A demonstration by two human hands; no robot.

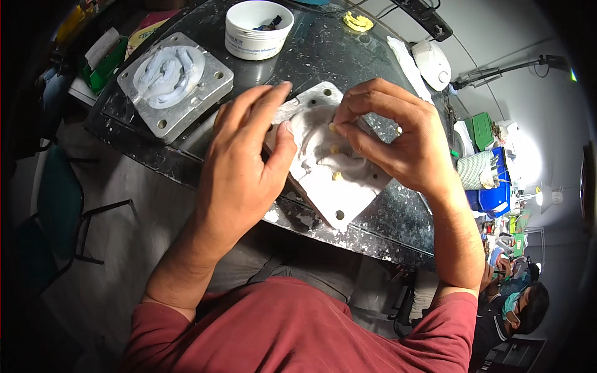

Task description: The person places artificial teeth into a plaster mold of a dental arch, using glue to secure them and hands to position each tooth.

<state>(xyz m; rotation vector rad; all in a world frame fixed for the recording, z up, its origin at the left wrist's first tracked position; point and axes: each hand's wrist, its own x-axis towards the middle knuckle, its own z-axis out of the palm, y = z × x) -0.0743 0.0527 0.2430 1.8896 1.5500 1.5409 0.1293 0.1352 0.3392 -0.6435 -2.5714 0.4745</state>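
A metal mould block [348, 199] filled with pale plaster [305, 146] lies at the middle of the dark tabletop, with small yellowish tooth-like pieces [336, 176] in it. My left hand [245, 165] rests against the block's left side, fingers bent round its edge and thumb at its rim. My right hand [398, 133] is pinched on another small yellowish piece [333, 127] over the plaster. To the left sits a second metal block [203, 78] holding pale blue-white moulded material [163, 71].
A white tub [257, 46], yellow moulded piece [357, 21] and white rounded appliance [431, 65] stand at the back. The glossy table [143, 152] has a speckled front edge. Bins [482, 124] line the right, where another person [522, 308] sits. A chair [59, 205] stands left.
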